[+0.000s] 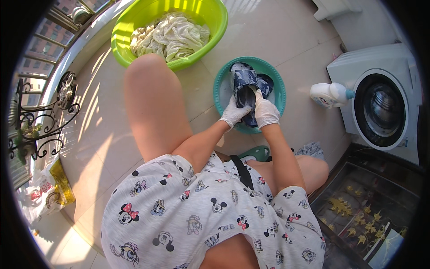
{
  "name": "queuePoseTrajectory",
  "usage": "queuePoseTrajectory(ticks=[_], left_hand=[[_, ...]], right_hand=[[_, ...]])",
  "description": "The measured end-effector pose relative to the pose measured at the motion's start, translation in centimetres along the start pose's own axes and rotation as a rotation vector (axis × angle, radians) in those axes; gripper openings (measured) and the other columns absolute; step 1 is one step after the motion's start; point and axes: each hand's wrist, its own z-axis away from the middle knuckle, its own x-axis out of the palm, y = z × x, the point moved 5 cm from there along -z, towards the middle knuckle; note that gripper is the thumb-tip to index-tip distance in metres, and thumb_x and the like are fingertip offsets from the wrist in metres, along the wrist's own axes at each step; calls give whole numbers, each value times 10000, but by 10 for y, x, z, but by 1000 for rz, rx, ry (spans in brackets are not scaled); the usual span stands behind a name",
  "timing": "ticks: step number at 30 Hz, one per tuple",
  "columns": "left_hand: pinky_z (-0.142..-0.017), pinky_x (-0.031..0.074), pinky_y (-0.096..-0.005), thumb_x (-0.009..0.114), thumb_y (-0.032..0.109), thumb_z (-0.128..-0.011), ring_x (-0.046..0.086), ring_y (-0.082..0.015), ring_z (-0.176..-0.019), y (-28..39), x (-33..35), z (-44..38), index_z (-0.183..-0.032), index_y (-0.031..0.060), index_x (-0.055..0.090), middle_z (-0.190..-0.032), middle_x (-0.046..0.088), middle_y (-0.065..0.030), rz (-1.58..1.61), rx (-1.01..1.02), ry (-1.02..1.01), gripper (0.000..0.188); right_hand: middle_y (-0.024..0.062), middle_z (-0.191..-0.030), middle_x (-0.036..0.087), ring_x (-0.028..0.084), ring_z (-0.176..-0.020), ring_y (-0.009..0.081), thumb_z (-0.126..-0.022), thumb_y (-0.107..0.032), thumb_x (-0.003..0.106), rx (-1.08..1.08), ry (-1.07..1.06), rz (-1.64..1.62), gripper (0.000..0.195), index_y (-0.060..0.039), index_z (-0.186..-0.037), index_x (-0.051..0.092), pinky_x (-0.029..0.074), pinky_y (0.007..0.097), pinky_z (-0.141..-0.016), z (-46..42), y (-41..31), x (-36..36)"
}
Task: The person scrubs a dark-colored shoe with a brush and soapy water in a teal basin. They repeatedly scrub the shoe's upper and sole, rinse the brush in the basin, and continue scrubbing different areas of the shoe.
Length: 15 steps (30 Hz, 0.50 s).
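Observation:
Both hands wear thin white gloves and hold one dark blue slide sandal (244,77) with white patches and suds, over a teal plastic basin (284,95). My left hand (235,112) grips the sandal's left edge, thumb across the sole. On the opposite edge is my right hand (265,109), its index finger pointing up beside the strap; whether it holds anything else is hidden. A second blue slide sandal (265,84) lies behind in the basin, partly covered by the first. Whitish water shows around them.
A lime green tub (220,33) with wet pale cloth (179,33) stands at the upper left. To the right are a white detergent bottle (327,95) and a front-loading washing machine (349,64). A metal plant stand (50,116) and plastic bags (47,195) are at the left.

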Motion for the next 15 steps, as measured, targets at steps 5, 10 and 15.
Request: queuePoseTrajectory(ticks=[5, 10, 15], left_hand=[[-873, 448, -303, 558, 426, -912, 551, -190, -1041, -15, -6, 1, -1366, 47, 387, -1200, 562, -109, 1, -130, -29, 615], [-505, 473, -296, 469, 518, -918, 570, -190, -527, -10, -8, 1, -1280, 48, 449, -883, 629, -123, -149, -134, -13, 594], [-426, 435, -257, 464, 495, -934, 539, -137, -465, -5, -3, 0, -1252, 51, 483, -829, 630, -67, -81, -164, 1, 546]], right_hand=[[181, -992, 665, 656, -887, 366, -938, -169, 385, 60, -271, 7, 516, -251, -1441, 305, 512, 468, -766, 89, 29, -8], [183, -929, 665, 654, -829, 371, -939, -212, 413, 71, -392, -41, 540, -292, -1452, 265, 507, 478, -723, 137, 34, 7], [194, -890, 656, 640, -798, 381, -932, -246, 454, 18, -118, -276, 473, -281, -1399, 390, 501, 471, -708, 98, 21, 34]])
